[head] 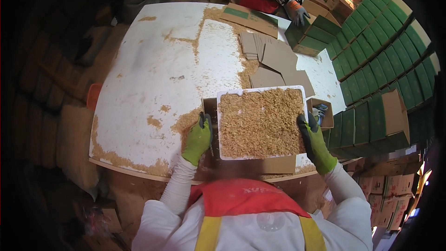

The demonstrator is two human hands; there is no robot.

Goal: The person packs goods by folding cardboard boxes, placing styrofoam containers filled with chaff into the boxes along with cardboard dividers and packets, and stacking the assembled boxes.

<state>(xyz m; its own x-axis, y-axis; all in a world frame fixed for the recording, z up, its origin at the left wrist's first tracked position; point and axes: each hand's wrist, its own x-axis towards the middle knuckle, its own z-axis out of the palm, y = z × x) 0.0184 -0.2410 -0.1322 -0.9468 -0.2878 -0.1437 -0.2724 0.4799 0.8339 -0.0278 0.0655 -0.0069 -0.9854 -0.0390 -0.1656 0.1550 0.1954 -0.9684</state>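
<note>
A white shallow tray (261,158), probably foam, is filled to the rim with loose tan husk-like bits (261,122). My right hand (315,143), in a green glove with dark fingers, grips the tray's right side. Partly under the tray is an open cardboard box (210,105) with a dark inside; the tray hides most of it. My left hand (198,139), gloved the same way, is on the left wall of that box, thumb and fingers closed around its edge. A gap separates my left hand from the tray.
The white tabletop (146,76) bears scattered tan bits. Beyond the tray lie flat cardboard sheets (278,55). A small box (320,113) holding bluish items stands at right, near stacked green cartons (376,52). Across the table, another person's gloved hand (298,14) touches a green box (310,36).
</note>
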